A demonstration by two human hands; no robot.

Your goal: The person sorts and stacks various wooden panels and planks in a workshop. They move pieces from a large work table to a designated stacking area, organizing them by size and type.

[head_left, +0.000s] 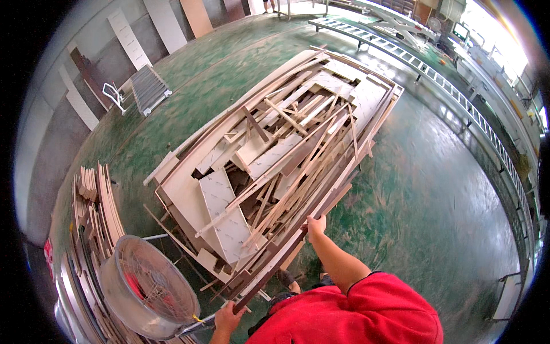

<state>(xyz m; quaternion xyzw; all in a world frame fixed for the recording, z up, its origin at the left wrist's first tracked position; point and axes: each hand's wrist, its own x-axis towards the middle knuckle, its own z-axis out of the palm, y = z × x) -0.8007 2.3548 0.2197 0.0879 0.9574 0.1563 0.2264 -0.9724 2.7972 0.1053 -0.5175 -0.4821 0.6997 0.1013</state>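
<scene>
- We have the fingers of our left hand (227, 317) curled closed about the near end of a dark brown board (267, 274).
- The fingers of our right hand (314, 225) are bent round that same board's edge farther along, leaving little gap.
- So the board lies between our two sets of fingers, slanting along the near right side of a heap of wood offcuts (321, 157).
- Ahead and left of our right fingers, we see a pale panel (224, 226) lying tilted in the heap.
- Just left of our left fingers stands a drum fan (152, 286), with stacked boards (109, 206) beyond it.
- Green floor (418, 200) spreads to the right of our right fingers; a roller conveyor (424, 66) runs well beyond.
</scene>
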